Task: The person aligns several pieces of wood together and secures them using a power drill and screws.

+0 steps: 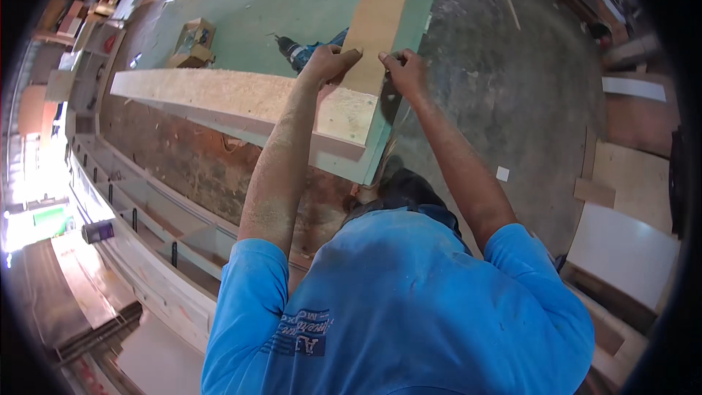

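Both arms reached toward 12 o'clock, the left forearm slanting up from 7 o'clock, the right from 5, elbows slightly bent. The left hand (333, 64) sat at the left edge of the brown strip (382, 18), knuckles up, fingers curled, one tip pointing to 3 o'clock across it. The right hand (408, 73) faced it at the other edge, wrist bent toward 10 o'clock, thumb and forefinger close together. Whether either gripped the strip, I couldn't tell. The strip lay on the green table (241, 7), running from the hands toward 1 o'clock. From the left hand, the pale board (212, 86) stretched toward 9 o'clock and the drill (294, 52) lay just beside it, at 10.
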Demonstrator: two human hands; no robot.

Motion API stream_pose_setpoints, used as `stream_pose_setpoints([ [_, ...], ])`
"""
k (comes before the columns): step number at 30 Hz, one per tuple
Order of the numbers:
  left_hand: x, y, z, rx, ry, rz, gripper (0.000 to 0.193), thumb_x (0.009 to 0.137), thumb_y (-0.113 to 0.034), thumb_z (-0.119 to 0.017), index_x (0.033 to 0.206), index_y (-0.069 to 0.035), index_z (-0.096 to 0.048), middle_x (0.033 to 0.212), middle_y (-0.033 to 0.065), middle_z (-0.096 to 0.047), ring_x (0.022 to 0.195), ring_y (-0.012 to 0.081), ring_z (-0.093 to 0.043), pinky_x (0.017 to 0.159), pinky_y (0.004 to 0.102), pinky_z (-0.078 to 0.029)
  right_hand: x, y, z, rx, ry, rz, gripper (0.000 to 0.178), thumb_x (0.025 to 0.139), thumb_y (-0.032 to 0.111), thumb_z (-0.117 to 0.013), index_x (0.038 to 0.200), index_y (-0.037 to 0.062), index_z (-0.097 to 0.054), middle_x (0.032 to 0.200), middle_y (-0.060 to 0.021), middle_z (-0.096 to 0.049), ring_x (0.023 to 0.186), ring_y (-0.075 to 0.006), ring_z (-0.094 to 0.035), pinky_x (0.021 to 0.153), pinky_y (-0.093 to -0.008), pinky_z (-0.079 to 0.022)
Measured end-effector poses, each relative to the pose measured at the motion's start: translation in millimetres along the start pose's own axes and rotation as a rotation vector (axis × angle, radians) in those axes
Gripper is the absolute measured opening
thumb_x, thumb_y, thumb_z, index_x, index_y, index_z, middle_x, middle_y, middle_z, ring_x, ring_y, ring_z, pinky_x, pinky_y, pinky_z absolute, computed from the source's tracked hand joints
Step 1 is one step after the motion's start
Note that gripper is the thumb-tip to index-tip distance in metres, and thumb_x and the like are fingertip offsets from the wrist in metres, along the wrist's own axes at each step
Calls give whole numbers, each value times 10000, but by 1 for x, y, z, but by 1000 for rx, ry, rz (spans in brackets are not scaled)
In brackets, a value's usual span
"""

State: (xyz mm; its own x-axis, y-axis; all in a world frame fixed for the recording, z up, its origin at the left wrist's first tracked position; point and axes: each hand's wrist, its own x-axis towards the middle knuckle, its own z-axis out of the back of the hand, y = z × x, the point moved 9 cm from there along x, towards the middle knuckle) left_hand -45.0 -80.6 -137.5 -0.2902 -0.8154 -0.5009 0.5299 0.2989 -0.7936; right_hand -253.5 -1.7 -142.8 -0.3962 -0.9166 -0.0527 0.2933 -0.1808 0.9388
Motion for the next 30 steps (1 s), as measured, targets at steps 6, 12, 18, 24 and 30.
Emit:
stream_pose_setpoints([
  [6, 15, -6, -7, -64, -92, -209, 640, 878, -466, -828, 1153, 100, -706, 946, 157, -752, 791, 210, -717, 701, 325, -563, -21, 18, -3, -150, -176, 72, 482, 914, 447, -743, 787, -11, -661, 781, -227, -687, 736, -404, -698, 687, -506, -517],
  [12, 19, -13, -15, 62, -98, -302, 601, 927, -436, -785, 1235, 73, -697, 1124, 189, -768, 1018, 239, -742, 877, 354, -578, -34, 7, -1, -125, -176, -45, 449, 936, 422, -714, 1029, -14, -764, 959, -241, -751, 912, -385, -739, 822, -462, -561],
  [18, 15, -18, -11, 206, -197, -372, 650, 915, -506, -758, 1190, 79, -691, 1128, 244, -752, 1099, 347, -723, 959, 424, -544, -98, -11, -21, 212, -105, -132, 420, 980, 316, -673, 1239, -10, -725, 1084, -226, -761, 1030, -281, -743, 921, -378, -548],
  [24, 12, -24, -15, 189, -163, -377, 680, 891, -538, -763, 1167, 78, -680, 1131, 277, -736, 1129, 394, -704, 978, 459, -528, -144, 15, -32, 207, -236, -154, 471, 1006, 237, -662, 1410, -2, -620, 1169, -181, -738, 1069, -204, -711, 937, -334, -546],
  [30, 19, -18, -15, 151, -165, -401, 656, 897, -527, -758, 1160, 69, -686, 1141, 271, -736, 1124, 393, -705, 976, 462, -525, -156, 16, -36, 124, -415, -214, 475, 1001, 244, -678, 1418, 22, -623, 1226, -210, -720, 1055, -250, -717, 917, -354, -549],
])
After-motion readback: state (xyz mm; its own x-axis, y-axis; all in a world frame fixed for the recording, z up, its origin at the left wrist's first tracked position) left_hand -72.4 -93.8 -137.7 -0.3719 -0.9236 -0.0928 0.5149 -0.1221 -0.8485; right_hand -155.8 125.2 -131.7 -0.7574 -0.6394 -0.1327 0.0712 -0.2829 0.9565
